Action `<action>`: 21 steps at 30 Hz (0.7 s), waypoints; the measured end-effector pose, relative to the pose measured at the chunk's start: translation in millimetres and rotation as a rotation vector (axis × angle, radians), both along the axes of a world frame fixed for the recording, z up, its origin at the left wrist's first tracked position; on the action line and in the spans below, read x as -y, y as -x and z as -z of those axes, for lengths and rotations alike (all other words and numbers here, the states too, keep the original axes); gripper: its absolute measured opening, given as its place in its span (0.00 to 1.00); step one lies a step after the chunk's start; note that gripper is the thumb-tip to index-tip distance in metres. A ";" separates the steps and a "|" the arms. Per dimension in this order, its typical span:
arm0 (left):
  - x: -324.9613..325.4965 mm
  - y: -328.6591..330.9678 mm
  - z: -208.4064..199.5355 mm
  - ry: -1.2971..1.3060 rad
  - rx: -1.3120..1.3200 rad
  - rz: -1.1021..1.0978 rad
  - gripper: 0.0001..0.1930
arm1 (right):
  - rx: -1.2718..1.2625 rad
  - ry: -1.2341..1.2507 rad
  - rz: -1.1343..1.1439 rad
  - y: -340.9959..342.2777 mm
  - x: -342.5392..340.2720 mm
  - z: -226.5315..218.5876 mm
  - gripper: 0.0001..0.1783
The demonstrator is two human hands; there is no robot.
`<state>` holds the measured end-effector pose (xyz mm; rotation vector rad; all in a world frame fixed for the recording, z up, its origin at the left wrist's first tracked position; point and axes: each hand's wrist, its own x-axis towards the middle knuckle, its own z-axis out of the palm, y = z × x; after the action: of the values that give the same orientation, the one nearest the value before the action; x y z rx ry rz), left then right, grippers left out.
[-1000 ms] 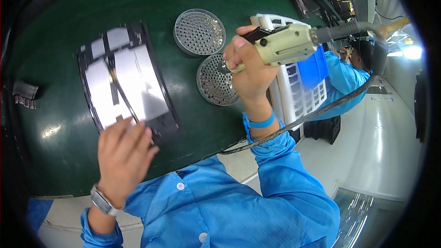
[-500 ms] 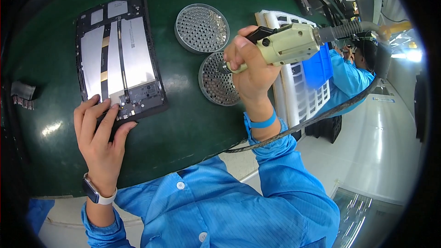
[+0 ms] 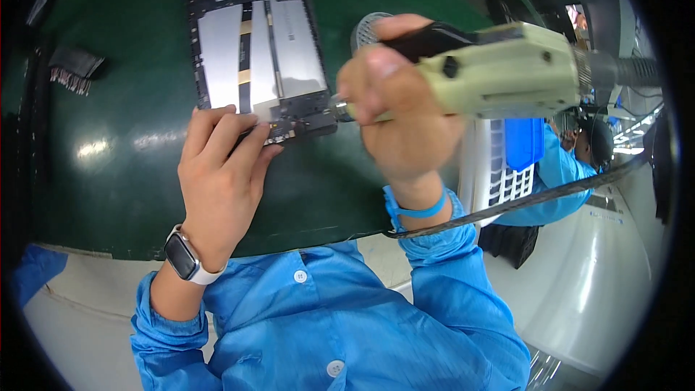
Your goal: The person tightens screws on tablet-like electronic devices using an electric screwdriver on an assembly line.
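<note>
An opened tablet [image 3: 300, 43], its silver battery cells and dark circuit board exposed, lies on the green work surface. My left hand [image 3: 223, 152] holds its near edge, fingertips over the board end and thumb at the rim. My right hand [image 3: 402, 101] is wrapped round a pale yellow-green powered screwdriver [image 3: 507, 76] with a black lever, blurred by motion. Its metal tip [image 3: 339, 107] points left, at the tablet's near right corner; I cannot tell whether it touches. One round perforated metal dish [image 3: 365, 29] shows partly behind the right hand.
A dark ribbon-like part [image 3: 76, 65] lies at the left. To the right stand a white slotted tray [image 3: 499, 174] and a blue bin [image 3: 525, 143], near a co-worker's blue sleeve [image 3: 557, 166]. A black cable [image 3: 536, 200] crosses over my right forearm.
The screwdriver in my right hand has moved from above the perforated dishes to the tablet's near right corner. My view has shifted; my left hand stays at the tablet's near edge.
</note>
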<state>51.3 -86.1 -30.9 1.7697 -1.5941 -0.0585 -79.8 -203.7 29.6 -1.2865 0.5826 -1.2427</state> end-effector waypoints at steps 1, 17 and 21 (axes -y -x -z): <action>-1.1 -3.5 2.1 0.034 -0.033 0.023 0.14 | -0.078 -0.004 -0.040 -9.6 -6.1 -0.9 0.11; -4.4 -6.0 12.1 0.070 -0.126 0.004 0.10 | -0.199 0.032 -0.188 -33.0 -15.7 30.4 0.09; -4.7 -7.5 11.8 0.072 -0.123 0.007 0.10 | -0.205 0.069 -0.210 -33.3 -15.4 31.5 0.10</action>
<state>58.8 -81.4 -42.7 1.6737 -1.4962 -0.1097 -46.5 -188.3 -1.9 -1.5037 0.5375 -0.9717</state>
